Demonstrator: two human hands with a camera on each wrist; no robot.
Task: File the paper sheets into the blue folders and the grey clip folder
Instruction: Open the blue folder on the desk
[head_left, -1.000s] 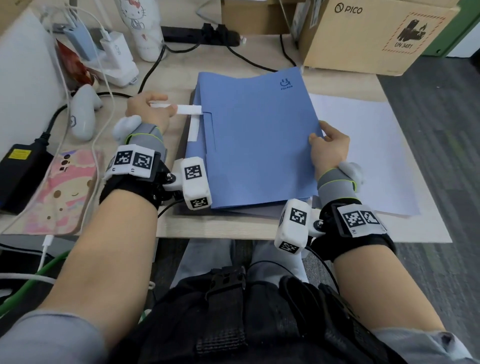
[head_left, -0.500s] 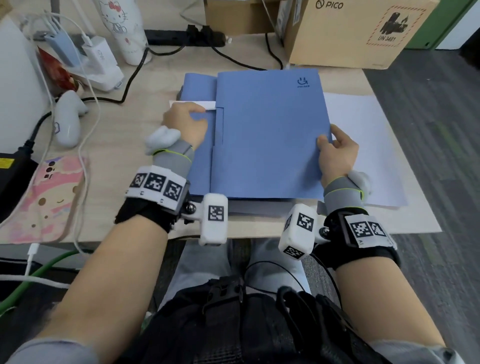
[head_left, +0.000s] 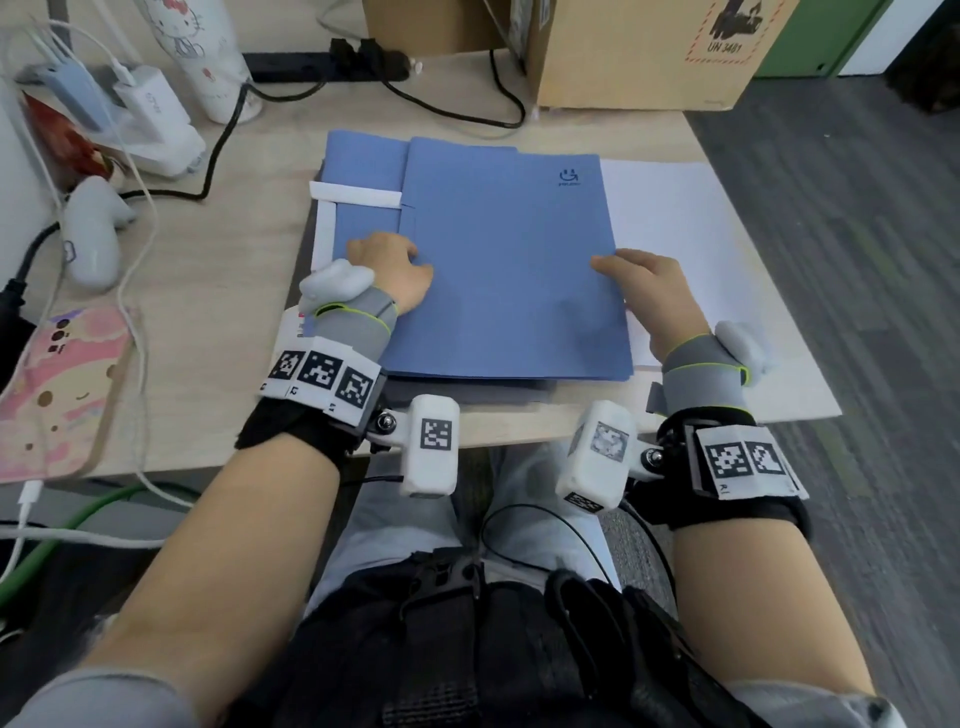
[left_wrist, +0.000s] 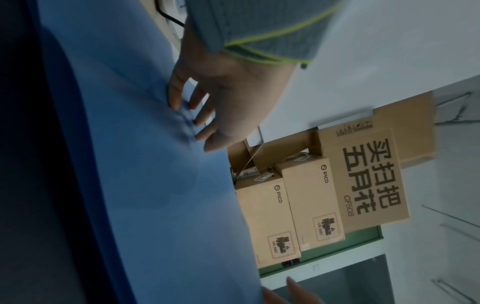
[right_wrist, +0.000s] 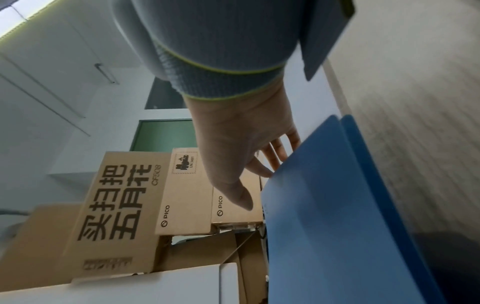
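Observation:
A blue folder (head_left: 509, 249) lies shut on top of a stack at the desk's middle. A second blue folder (head_left: 363, 166) shows beneath it, offset to the left, with white paper edges (head_left: 358, 196) sticking out. The dark grey clip folder (head_left: 467, 392) shows only as a strip under the stack's near edge. Loose white sheets (head_left: 691, 249) lie to the right. My left hand (head_left: 389, 265) presses its fingertips (left_wrist: 193, 121) on the top folder's left part. My right hand (head_left: 639, 280) holds that folder's right edge (right_wrist: 298, 164), thumb above and fingers underneath.
Cardboard boxes (head_left: 639, 52) stand at the back right, a power strip with black cables (head_left: 322, 57) behind the stack. A white bottle (head_left: 202, 52), chargers (head_left: 150, 114), a white controller (head_left: 91, 239) and a pink phone (head_left: 57, 389) fill the left. The desk's near edge (head_left: 493, 436) is close.
My left hand left the white paper strip at the far left and came nearer, onto the top folder's left part. My right hand stayed on the right edge.

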